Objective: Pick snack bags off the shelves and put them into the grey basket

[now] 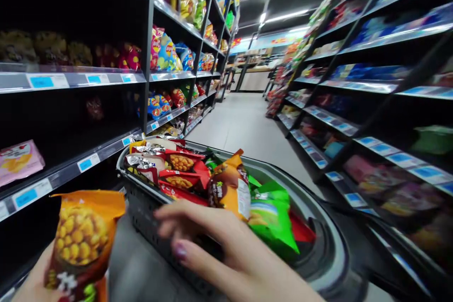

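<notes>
Head view, in a shop aisle: two hands, one basket, and one orange bag held up at lower left, outside the basket and to its left. The orange bag is upright, glossy, orange at the top and darker brown below, with a picture of round golden pieces on its front. The left hand grips its lower part; the fingers are mostly out of sight. The right hand is empty and partly open, fingers loosely curled, at the basket's near side; whether it touches the basket is unclear. Inside the basket are one brown-and-orange bag, one large green bag and several red packets, overlapping too much to count. One pink pack lies on the left shelf.
</notes>
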A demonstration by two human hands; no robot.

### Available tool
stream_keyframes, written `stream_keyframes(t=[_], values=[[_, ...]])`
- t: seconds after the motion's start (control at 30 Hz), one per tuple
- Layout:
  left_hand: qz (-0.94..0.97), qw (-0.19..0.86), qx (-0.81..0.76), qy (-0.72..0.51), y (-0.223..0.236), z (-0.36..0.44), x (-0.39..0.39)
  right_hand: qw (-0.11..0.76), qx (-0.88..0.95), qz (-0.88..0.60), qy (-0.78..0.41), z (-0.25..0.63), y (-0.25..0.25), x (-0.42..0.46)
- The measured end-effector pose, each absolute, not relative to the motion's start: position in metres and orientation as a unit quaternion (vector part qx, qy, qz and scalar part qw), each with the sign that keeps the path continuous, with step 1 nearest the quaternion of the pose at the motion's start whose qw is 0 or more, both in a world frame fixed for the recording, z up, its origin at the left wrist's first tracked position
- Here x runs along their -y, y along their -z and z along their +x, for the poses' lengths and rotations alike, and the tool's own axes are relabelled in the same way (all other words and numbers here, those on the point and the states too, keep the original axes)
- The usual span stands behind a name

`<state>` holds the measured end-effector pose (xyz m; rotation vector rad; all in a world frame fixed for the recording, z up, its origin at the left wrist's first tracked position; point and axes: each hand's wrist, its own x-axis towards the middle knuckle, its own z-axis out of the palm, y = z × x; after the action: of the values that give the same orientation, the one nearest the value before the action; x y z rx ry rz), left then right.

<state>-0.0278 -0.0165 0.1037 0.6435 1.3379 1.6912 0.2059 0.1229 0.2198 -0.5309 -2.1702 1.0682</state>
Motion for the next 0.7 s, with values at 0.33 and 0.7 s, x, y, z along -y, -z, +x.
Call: stream_keyframes(t=[0.33,0.7], values=[[0.368,0.491,-0.374,-0.696,-0.149,0.015,-0.004,0.331,0.605,-0.091,-0.719,0.127,-0.186,-0.113],[0.207,0.748,-0.261,-0.574,-0.088,0.030,-0.014,0.252,0.565,-0.022,-0.785,0.126,-0.160,-0.124]])
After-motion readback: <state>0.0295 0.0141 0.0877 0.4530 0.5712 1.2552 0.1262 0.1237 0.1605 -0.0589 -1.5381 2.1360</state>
